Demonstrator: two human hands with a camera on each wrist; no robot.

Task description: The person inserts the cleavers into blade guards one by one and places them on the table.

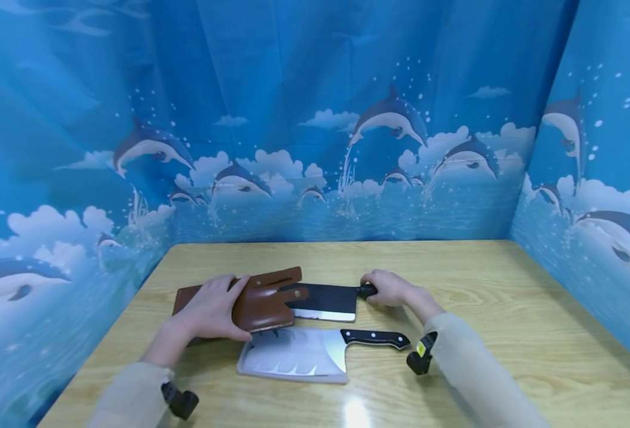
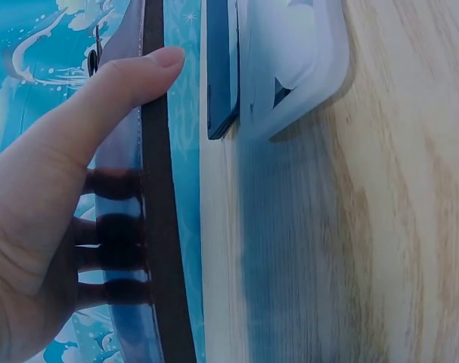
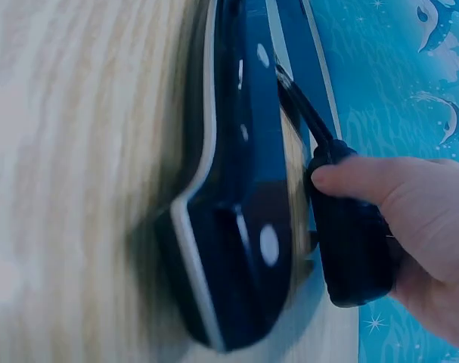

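Nearest you, the silver cleaver (image 1: 293, 356) lies on the table (image 1: 481, 291). Just beyond, your left hand (image 1: 213, 312) has its fingers clamped on the brown sheath (image 1: 264, 304), which overlaps part of the dark cleaver (image 1: 328, 300). Your right hand (image 1: 393, 289) wraps its fingers round the black handle (image 1: 367, 290). You seem to be sheathing or unsheathing — I cannot tell which — so the next move calls for steady alignment.

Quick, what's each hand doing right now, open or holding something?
Left hand: closed, holding the brown leather sheath.
Right hand: closed, gripping the dark-bladed cleaver by its black handle.
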